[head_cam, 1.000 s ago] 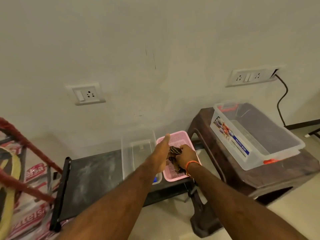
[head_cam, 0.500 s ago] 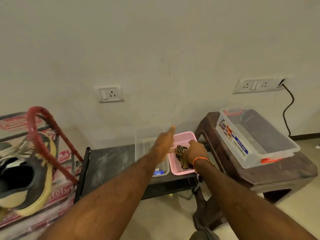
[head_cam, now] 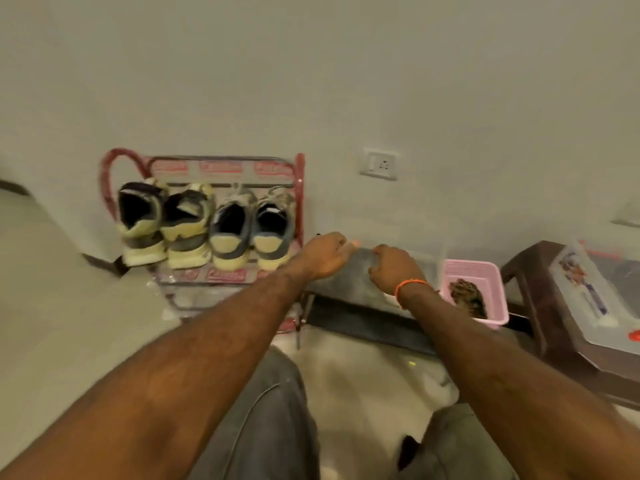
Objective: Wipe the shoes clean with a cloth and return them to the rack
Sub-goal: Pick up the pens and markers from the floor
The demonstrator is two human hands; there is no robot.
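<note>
Red tubing frames the shoe rack (head_cam: 300, 188) against the pale wall, and four shoes sit side by side on its shelf with their heels outward: a yellow-soled pair (head_cam: 164, 225) at the rack's far side from the bench, a grey-and-cream pair (head_cam: 251, 230) at the side nearest it. Just beside the rack stands a low dark bench (head_cam: 349, 282). The left hand (head_cam: 323, 254) hovers over the bench edge closest to the rack, fingers loosely bent, gripping nothing — the frame is blurred, so finer detail is lost. The right hand (head_cam: 394, 270), an orange band at its wrist, hangs over the bench farther from the rack, fingers curled downward and empty as far as can be seen. Beyond it, at the bench end away from the rack, a pink basket (head_cam: 485, 271) holds a crumpled brown patterned cloth (head_cam: 467, 296). Past the basket, well apart from the rack, a brown stool (head_cam: 523, 271) carries a clear plastic box (head_cam: 588, 299).
</note>
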